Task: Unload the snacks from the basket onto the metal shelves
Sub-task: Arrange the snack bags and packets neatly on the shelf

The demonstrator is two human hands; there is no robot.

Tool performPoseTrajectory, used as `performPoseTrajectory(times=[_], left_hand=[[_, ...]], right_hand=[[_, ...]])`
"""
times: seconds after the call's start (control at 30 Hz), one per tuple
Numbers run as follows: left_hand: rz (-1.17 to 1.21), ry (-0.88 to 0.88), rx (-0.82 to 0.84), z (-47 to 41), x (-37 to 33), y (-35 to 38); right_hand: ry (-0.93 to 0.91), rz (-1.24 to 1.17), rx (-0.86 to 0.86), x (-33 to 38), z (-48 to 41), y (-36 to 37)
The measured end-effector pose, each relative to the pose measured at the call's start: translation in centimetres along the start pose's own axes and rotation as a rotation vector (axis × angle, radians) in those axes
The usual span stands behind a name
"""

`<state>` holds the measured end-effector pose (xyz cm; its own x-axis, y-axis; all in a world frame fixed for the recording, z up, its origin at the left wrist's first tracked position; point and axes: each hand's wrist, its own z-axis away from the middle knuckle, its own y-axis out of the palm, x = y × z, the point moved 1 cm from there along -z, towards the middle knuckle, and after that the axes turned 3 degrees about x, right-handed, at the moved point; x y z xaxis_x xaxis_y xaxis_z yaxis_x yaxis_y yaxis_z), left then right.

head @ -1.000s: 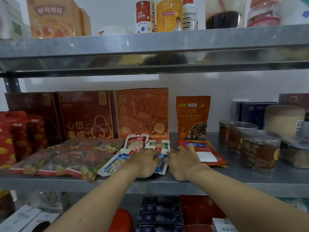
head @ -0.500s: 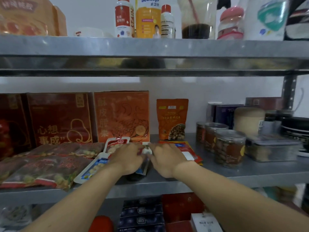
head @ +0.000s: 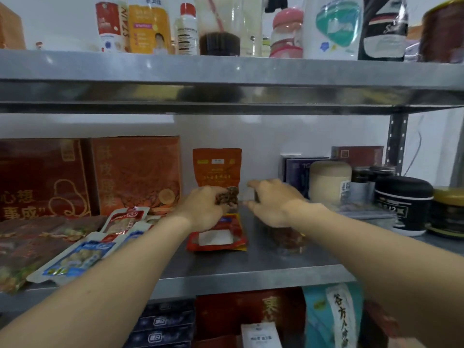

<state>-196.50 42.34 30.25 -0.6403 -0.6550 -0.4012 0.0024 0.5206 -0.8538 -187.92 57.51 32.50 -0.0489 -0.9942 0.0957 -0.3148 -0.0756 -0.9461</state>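
Note:
On the middle metal shelf [head: 251,275] an orange stand-up pouch [head: 217,167] leans against the back wall. My left hand [head: 200,208] is at its lower left corner, fingers curled against the window that shows nuts. My right hand [head: 272,203] reaches in beside it. Its thumb and forefinger curve round a small jar [head: 256,197] that the hand mostly hides. A clear jar [head: 286,238] of brown snacks stands blurred under my right wrist. A flat red packet [head: 216,237] lies below my left hand. The basket is out of view.
White and blue snack trays [head: 80,257] and dark red packets [head: 32,247] cover the shelf's left part, with red boxes [head: 135,172] behind. At the right stand a beige tub [head: 329,179], a black tub [head: 403,202] and boxes. Bottles crowd the upper shelf [head: 226,71].
Both hands have left the blue and white trays and moved back and to the right, to the orange pouch and the jars. The view has turned to the right.

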Motion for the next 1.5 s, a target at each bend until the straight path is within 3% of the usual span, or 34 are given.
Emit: performPoseTrajectory(times=[0.23,0.63,0.83,1.5], left_hand=[[-0.053,0.044,0.028,-5.6,-1.3,1.2],[-0.058,0.228,0.156,-16.6,0.1,5.0],[-0.171,0.350,0.234,-19.0,0.6,6.6],[-0.240,0.354,0.253,-19.8,2.1,5.7]], right_hand=[[0.087,-0.193,0.004,-5.1,-5.4,-1.1],[0.324,-0.244,0.205,-9.4,-15.6,1.8],[0.440,-0.269,0.358,-10.4,-16.9,2.3],[0.394,-0.264,0.253,-9.4,-18.7,4.2]])
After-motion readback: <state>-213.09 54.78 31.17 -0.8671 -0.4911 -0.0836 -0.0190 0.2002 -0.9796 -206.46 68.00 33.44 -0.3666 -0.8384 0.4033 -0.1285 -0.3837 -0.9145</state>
